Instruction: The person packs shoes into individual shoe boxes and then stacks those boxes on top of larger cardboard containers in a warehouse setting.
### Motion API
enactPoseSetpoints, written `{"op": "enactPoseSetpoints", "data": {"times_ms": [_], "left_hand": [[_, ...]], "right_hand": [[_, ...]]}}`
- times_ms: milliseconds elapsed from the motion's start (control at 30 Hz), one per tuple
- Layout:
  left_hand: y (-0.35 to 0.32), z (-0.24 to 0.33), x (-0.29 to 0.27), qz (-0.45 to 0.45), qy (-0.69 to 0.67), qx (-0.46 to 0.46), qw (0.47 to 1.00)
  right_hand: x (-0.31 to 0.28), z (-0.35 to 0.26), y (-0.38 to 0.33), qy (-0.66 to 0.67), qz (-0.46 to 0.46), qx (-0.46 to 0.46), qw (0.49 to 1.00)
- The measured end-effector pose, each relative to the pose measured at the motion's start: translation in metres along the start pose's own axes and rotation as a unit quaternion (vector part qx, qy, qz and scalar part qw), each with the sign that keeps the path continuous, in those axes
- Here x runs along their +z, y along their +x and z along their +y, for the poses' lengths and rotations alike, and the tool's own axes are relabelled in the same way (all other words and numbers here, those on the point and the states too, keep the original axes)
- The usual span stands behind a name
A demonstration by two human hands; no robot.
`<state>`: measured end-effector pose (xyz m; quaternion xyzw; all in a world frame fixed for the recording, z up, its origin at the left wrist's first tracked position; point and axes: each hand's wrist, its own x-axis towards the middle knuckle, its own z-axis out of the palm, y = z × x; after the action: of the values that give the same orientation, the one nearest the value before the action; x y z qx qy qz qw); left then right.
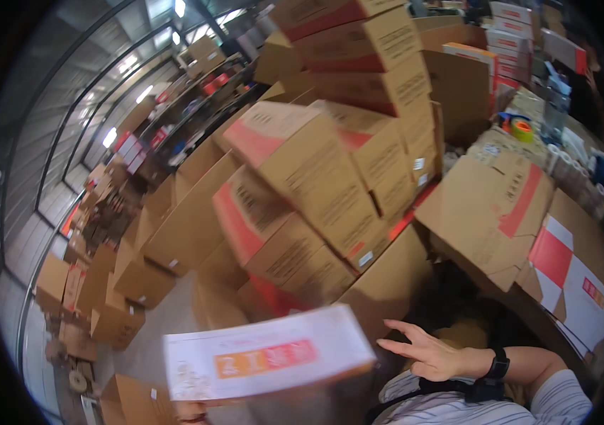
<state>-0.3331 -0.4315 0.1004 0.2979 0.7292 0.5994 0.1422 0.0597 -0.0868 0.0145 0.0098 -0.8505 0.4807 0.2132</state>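
Warehouse floor (167,315) crowded w/ brown cartons, tall stack (323,166) directly beyond the hands, carton flaps (490,209) w/ red stripe off to the right. White box (263,354) low in view, left of center, a bit motion-blurred, orange and pink print on its face. Left hand (190,411) is at its lower left corner and looks to be gripping it; only a sliver of hand shows, so grip detail unclear. Long axis runs left-right, right end tipped slightly up and aimed at the right hand (419,352). Right hand holds nothing, fingers spread wide, fingertips just beside that end; can't tell from one view if they touch. Left is the nearer hand, box sits between the two
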Motion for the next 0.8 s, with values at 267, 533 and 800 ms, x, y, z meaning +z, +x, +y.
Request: {"op": "enactPoseSetpoints", "data": {"times_ms": [267,533,800], "left_hand": [[0.09,0.044,-0.026,0.192,0.463,0.317,0.805],[0.273,-0.082,0.108,0.184,0.571,0.125,0.79],[0.387,-0.148,0.151,-0.011,0.43,0.135,0.893]], "right_hand": [[-0.017,0.034,0.003,-0.097,-0.035,0.092,0.99],[-0.029,0.047,-0.044,-0.246,0.026,0.229,0.942],[-0.019,0.041,-0.111,-0.248,0.024,0.375,0.893]]}}
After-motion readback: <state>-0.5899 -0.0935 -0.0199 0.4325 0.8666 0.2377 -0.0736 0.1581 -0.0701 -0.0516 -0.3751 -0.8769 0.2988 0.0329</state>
